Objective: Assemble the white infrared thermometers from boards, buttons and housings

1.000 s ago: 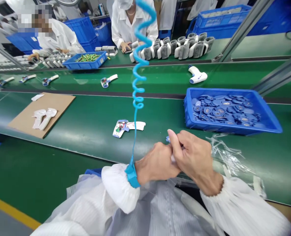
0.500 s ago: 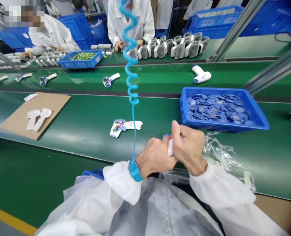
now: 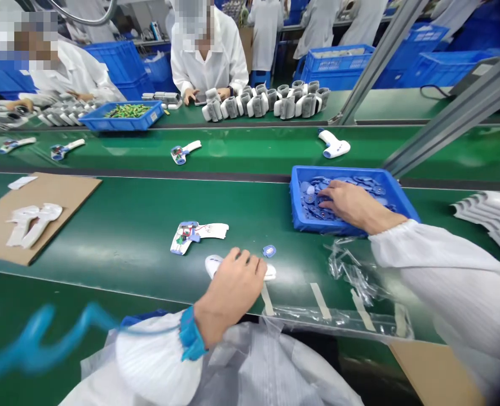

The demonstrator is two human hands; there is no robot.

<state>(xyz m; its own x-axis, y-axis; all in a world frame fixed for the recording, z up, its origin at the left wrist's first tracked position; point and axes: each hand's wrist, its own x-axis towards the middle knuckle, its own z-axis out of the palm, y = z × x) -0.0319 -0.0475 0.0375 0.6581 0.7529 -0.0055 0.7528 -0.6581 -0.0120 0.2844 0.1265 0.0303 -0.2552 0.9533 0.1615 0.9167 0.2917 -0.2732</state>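
My left hand (image 3: 237, 282) is closed over a white pistol-shaped housing (image 3: 212, 264) lying on the green bench; its two ends show on either side of the fingers. Just beyond lies a small blue oval piece (image 3: 269, 251). An opened pistol-shaped half (image 3: 184, 237) with wires and a circuit inside rests to the left. At the right, my right hand (image 3: 351, 204) reaches into a blue bin (image 3: 298, 223), its fingers apart among many flat blue pieces (image 3: 313, 203). Nothing shows in its grasp. A blue coiled cord (image 3: 42, 332) runs to my left wristband.
A cardboard sheet (image 3: 72, 192) bears white shells (image 3: 42, 220). Clear plastic wrap (image 3: 351, 276) lies before the bin, and stacked white parts (image 3: 490, 214) stand far right. Beyond, a belt (image 3: 250, 152) carries more devices. Co-workers (image 3: 228, 51) sit across, near metal posts (image 3: 372, 67).
My hands have come apart. The left has lowered the white housing onto the bench; the right has moved into the blue bin. The coiled cord has swung left, and the view has shifted.
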